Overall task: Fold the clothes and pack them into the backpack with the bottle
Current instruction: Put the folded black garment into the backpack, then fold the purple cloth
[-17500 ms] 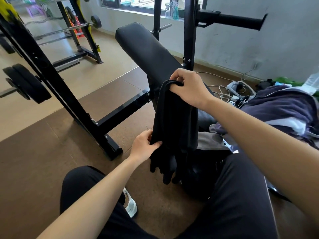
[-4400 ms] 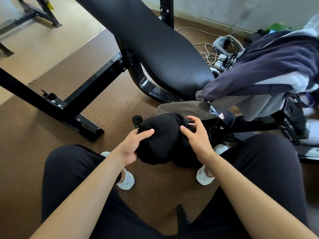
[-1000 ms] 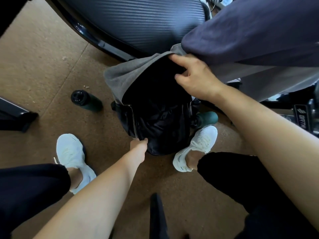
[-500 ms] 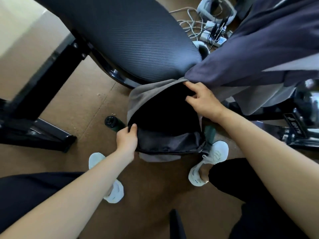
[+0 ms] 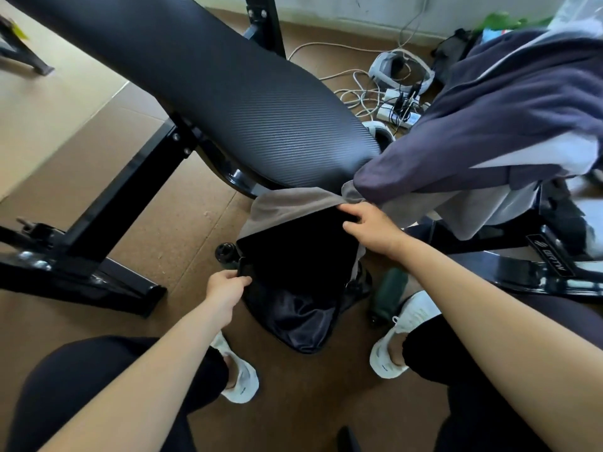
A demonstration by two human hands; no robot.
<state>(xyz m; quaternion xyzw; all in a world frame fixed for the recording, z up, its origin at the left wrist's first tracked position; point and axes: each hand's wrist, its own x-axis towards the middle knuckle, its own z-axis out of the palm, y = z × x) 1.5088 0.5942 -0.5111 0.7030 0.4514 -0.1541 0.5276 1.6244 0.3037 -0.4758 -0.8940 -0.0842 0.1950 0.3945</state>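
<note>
The backpack (image 5: 293, 308) stands on the floor (image 5: 182, 230) with its mouth wide open and its inside too dark to read. At its near-left rim the left hand (image 5: 228, 285) pinches the edge between thumb and fingers. At the far-right rim the right hand (image 5: 372, 230) curls its fingers around the edge, just under a grey cloth (image 5: 287, 207) that drapes over the far rim.

A dark bottle (image 5: 225, 256) stands against the backpack's left side and a green bottle (image 5: 388, 295) lies just to its right, near one shoe (image 5: 401, 331). The other shoe (image 5: 241, 376) sits near-left of the backpack. Beyond it the black pad (image 5: 244, 93) overhangs the far rim, and purple clothes (image 5: 489, 119) hang far-right of it. Bare floor lies open to the backpack's left, as far as the black frame (image 5: 124, 203).
</note>
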